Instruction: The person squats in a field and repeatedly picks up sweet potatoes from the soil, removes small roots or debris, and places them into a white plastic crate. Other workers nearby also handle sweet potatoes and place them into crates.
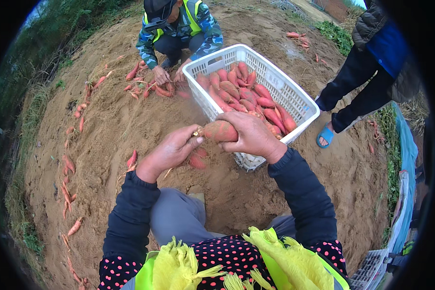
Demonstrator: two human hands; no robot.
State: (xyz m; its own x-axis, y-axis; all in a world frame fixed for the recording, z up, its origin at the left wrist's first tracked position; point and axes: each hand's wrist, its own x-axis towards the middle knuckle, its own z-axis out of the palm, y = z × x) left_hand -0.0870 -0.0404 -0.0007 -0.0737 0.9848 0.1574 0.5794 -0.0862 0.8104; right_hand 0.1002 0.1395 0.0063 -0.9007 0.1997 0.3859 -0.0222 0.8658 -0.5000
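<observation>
Between both hands, above the soil, is a large red sweet potato [221, 131] dusted with dirt. My right hand [252, 134] wraps around its thick end. The fingers and thumb of my left hand [175, 148] pinch the stem end at its left tip. Just beyond my right hand stands a white plastic crate [293, 98] with slotted walls, holding many red sweet potatoes [246, 96]. Below my left hand, more sweet potatoes [197, 159] lie on the ground, partly hidden by the hand.
Across from me a crouching co-worker [181, 36] handles sweet potatoes [163, 88] on the soil. Another person [359, 72] in blue sandals stands right of the crate. A row of sweet potatoes [68, 165] runs along the left. A second white crate [369, 270] sits at lower right.
</observation>
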